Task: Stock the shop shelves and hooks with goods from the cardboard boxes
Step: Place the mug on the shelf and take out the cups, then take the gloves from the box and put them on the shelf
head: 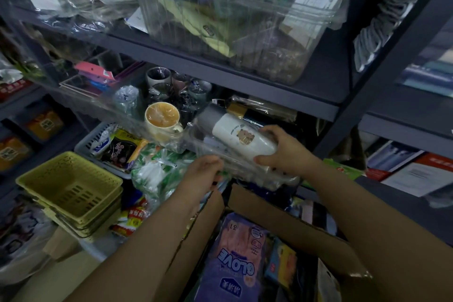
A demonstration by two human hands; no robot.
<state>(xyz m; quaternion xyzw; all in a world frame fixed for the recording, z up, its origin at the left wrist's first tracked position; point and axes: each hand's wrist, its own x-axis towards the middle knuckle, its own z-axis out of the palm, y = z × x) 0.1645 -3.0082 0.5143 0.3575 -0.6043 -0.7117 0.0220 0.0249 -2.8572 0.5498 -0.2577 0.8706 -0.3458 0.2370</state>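
A white bottle (241, 136) with a grey cap and a bear picture lies tilted in a clear plastic tray (208, 144) at the front of the dark middle shelf (257, 86). My right hand (284, 152) grips the bottle's bottom end. My left hand (204, 171) holds the near edge of the clear tray, fingers curled over it. Below my forearms stands an open cardboard box (277, 218) with a purple pack of gloves (235, 260) and other packets inside.
Wrapped mugs (161, 117) and glasses (159, 78) stand behind the tray. A large clear bin (232, 32) fills the upper shelf. Stacked yellow baskets (71, 189) sit at lower left, next to a grey basket of snack packets (117, 147) and a green-white bag (159, 171).
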